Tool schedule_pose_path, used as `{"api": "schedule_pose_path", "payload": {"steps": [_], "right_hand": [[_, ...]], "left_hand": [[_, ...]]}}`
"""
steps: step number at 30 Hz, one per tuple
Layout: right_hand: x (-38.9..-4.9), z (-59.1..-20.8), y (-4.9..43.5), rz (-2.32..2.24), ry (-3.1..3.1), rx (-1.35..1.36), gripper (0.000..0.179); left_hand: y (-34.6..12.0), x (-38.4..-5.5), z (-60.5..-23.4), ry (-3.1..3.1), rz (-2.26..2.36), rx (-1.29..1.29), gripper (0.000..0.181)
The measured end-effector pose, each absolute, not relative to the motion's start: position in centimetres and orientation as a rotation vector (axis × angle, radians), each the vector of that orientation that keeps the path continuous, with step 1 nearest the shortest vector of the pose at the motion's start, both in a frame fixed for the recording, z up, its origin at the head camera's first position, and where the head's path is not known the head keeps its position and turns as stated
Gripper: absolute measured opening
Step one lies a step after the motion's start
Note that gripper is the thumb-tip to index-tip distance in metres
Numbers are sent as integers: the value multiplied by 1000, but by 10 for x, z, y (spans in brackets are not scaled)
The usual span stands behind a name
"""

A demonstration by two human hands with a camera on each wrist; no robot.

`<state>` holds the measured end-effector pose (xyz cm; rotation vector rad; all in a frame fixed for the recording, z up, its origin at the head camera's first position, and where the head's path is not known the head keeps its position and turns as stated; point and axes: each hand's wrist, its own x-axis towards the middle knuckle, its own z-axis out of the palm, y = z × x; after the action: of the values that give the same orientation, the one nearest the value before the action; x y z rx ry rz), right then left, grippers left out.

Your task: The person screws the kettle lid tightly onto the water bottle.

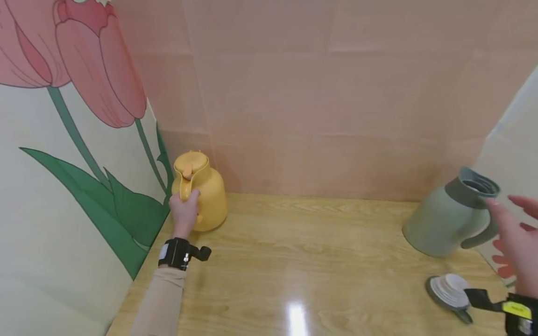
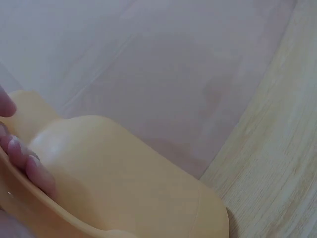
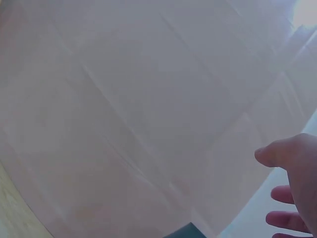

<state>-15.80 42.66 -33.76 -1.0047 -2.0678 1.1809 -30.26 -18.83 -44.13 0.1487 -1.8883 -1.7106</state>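
A yellow thermos jug (image 1: 215,200) with its lid on stands at the back left of the table. My left hand (image 1: 184,213) grips its handle, and in the left wrist view the fingers (image 2: 40,174) curl round that handle beside the yellow body. Over on the right is a grey-green thermos jug (image 1: 443,221), its mouth uncovered and its handle facing right. My right hand (image 1: 514,245) is beside its rim and handle, fingers spread and holding nothing. In front of this jug a lid (image 1: 451,289) lies with its white threaded side up.
The wooden table (image 1: 311,252) runs back to a pinkish-brown wall covering (image 1: 311,102). A white panel with painted tulips (image 1: 101,70) borders the left side. Another pale panel (image 1: 514,154) rises on the right, close behind the right hand.
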Motion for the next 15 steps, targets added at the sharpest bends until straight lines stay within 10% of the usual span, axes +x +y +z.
{"api": "schedule_pose_path", "payload": {"steps": [9, 15], "right_hand": [[-191, -326, 469, 1106, -2138, -959, 58], [-207, -335, 494, 1259, -2085, -1019, 26]], "left_hand": [[-188, -300, -439, -1919, -1755, 146, 34], [-188, -300, -442, -1922, -1753, 146, 33]]}}
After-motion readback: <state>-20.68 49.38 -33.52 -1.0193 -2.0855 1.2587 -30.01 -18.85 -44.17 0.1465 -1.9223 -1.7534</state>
